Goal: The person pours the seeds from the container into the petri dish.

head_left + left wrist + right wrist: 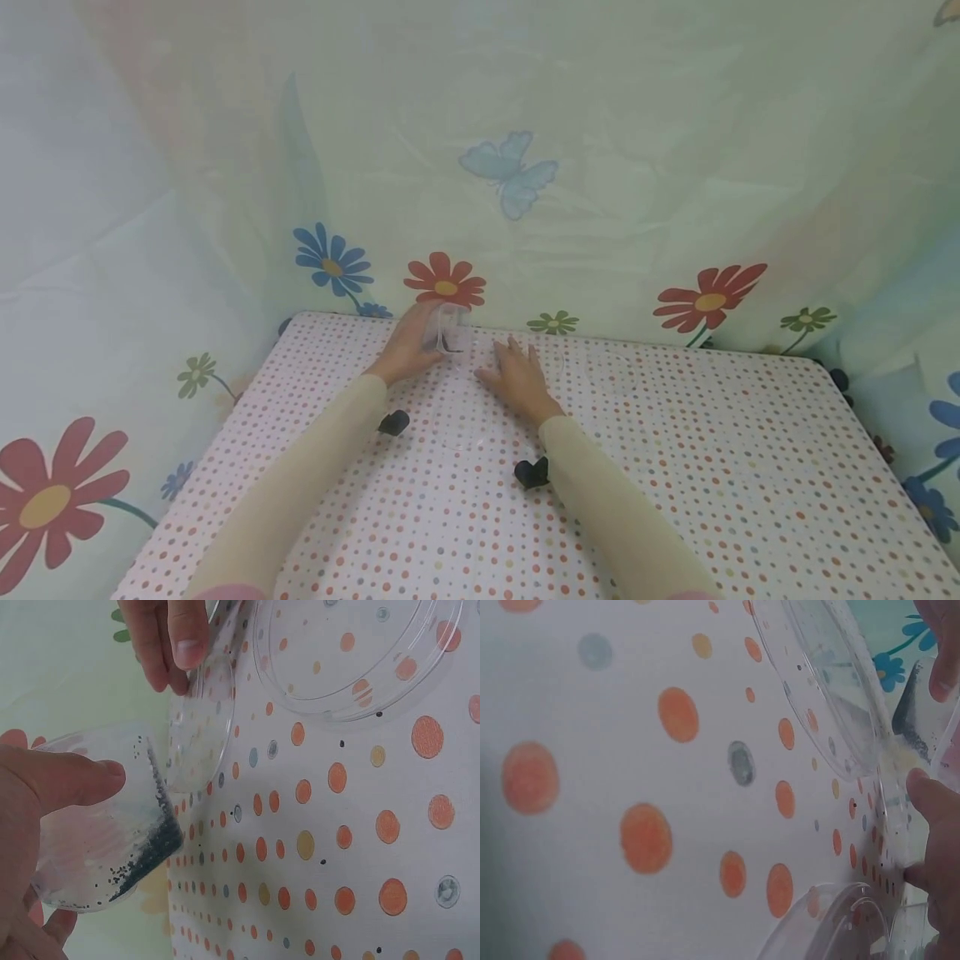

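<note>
Because the left hand [408, 343] grips the clear container [105, 817] tilted near the far edge of the table [712, 467], dark grains [157, 844] gather in one corner. Fingers extended, the right hand [519, 382] is by a clear dish [214, 742], perhaps steadying it.

No readable text, labels, brands or numbers appear.

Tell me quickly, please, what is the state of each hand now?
Left hand: holding a clear container with dark grains.
Right hand: open, at a clear dish; whether it touches cannot be told.
</note>
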Demonstrator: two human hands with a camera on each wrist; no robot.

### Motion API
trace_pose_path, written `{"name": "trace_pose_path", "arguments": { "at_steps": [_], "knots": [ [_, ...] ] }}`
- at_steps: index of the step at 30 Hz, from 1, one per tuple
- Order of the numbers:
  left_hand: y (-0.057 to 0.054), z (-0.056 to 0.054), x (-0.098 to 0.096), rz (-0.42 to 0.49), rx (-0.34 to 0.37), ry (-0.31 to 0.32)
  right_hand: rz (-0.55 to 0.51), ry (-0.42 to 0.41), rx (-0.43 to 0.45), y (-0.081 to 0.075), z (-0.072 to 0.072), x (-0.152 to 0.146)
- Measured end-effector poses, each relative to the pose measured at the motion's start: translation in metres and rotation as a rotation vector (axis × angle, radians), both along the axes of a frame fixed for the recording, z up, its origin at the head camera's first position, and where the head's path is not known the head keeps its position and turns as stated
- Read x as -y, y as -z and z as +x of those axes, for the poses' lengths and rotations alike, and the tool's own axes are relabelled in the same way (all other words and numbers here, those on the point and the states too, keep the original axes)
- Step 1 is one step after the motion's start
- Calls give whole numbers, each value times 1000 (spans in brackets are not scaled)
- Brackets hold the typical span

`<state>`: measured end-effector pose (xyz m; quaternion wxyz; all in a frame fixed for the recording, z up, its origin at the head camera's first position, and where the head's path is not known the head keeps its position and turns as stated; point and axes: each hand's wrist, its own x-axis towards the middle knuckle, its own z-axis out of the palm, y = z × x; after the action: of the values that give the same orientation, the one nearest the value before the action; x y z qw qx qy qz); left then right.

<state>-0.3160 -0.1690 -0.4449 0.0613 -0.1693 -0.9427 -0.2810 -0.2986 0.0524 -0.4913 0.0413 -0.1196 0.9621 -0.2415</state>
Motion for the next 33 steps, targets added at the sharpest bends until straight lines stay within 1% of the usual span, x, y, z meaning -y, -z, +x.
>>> {"name": "trace_pose_path", "arguments": {
  "at_steps": [3, 7, 16, 25, 29, 33],
  "knots": [
    [0, -2, -2, -5, -17, 12, -13, 0, -3, 1, -1, 0],
    [0, -5, -2, -36, -68, 41, -45, 0, -5, 4, -1, 0],
    [0, -11, -4, -149, -151, 84, -89, 13, -41, 9, -3, -1],
    [1, -11, -8, -152, -163, 100, -103, 19, -51, 9, -2, -1],
    [2, -11, -11, -138, -172, 89, -98, 20, -58, 10, -2, 0],
    [3, -11, -13, -143, -163, 74, -99, 31, -54, 9, 0, 0]
  ]
}}
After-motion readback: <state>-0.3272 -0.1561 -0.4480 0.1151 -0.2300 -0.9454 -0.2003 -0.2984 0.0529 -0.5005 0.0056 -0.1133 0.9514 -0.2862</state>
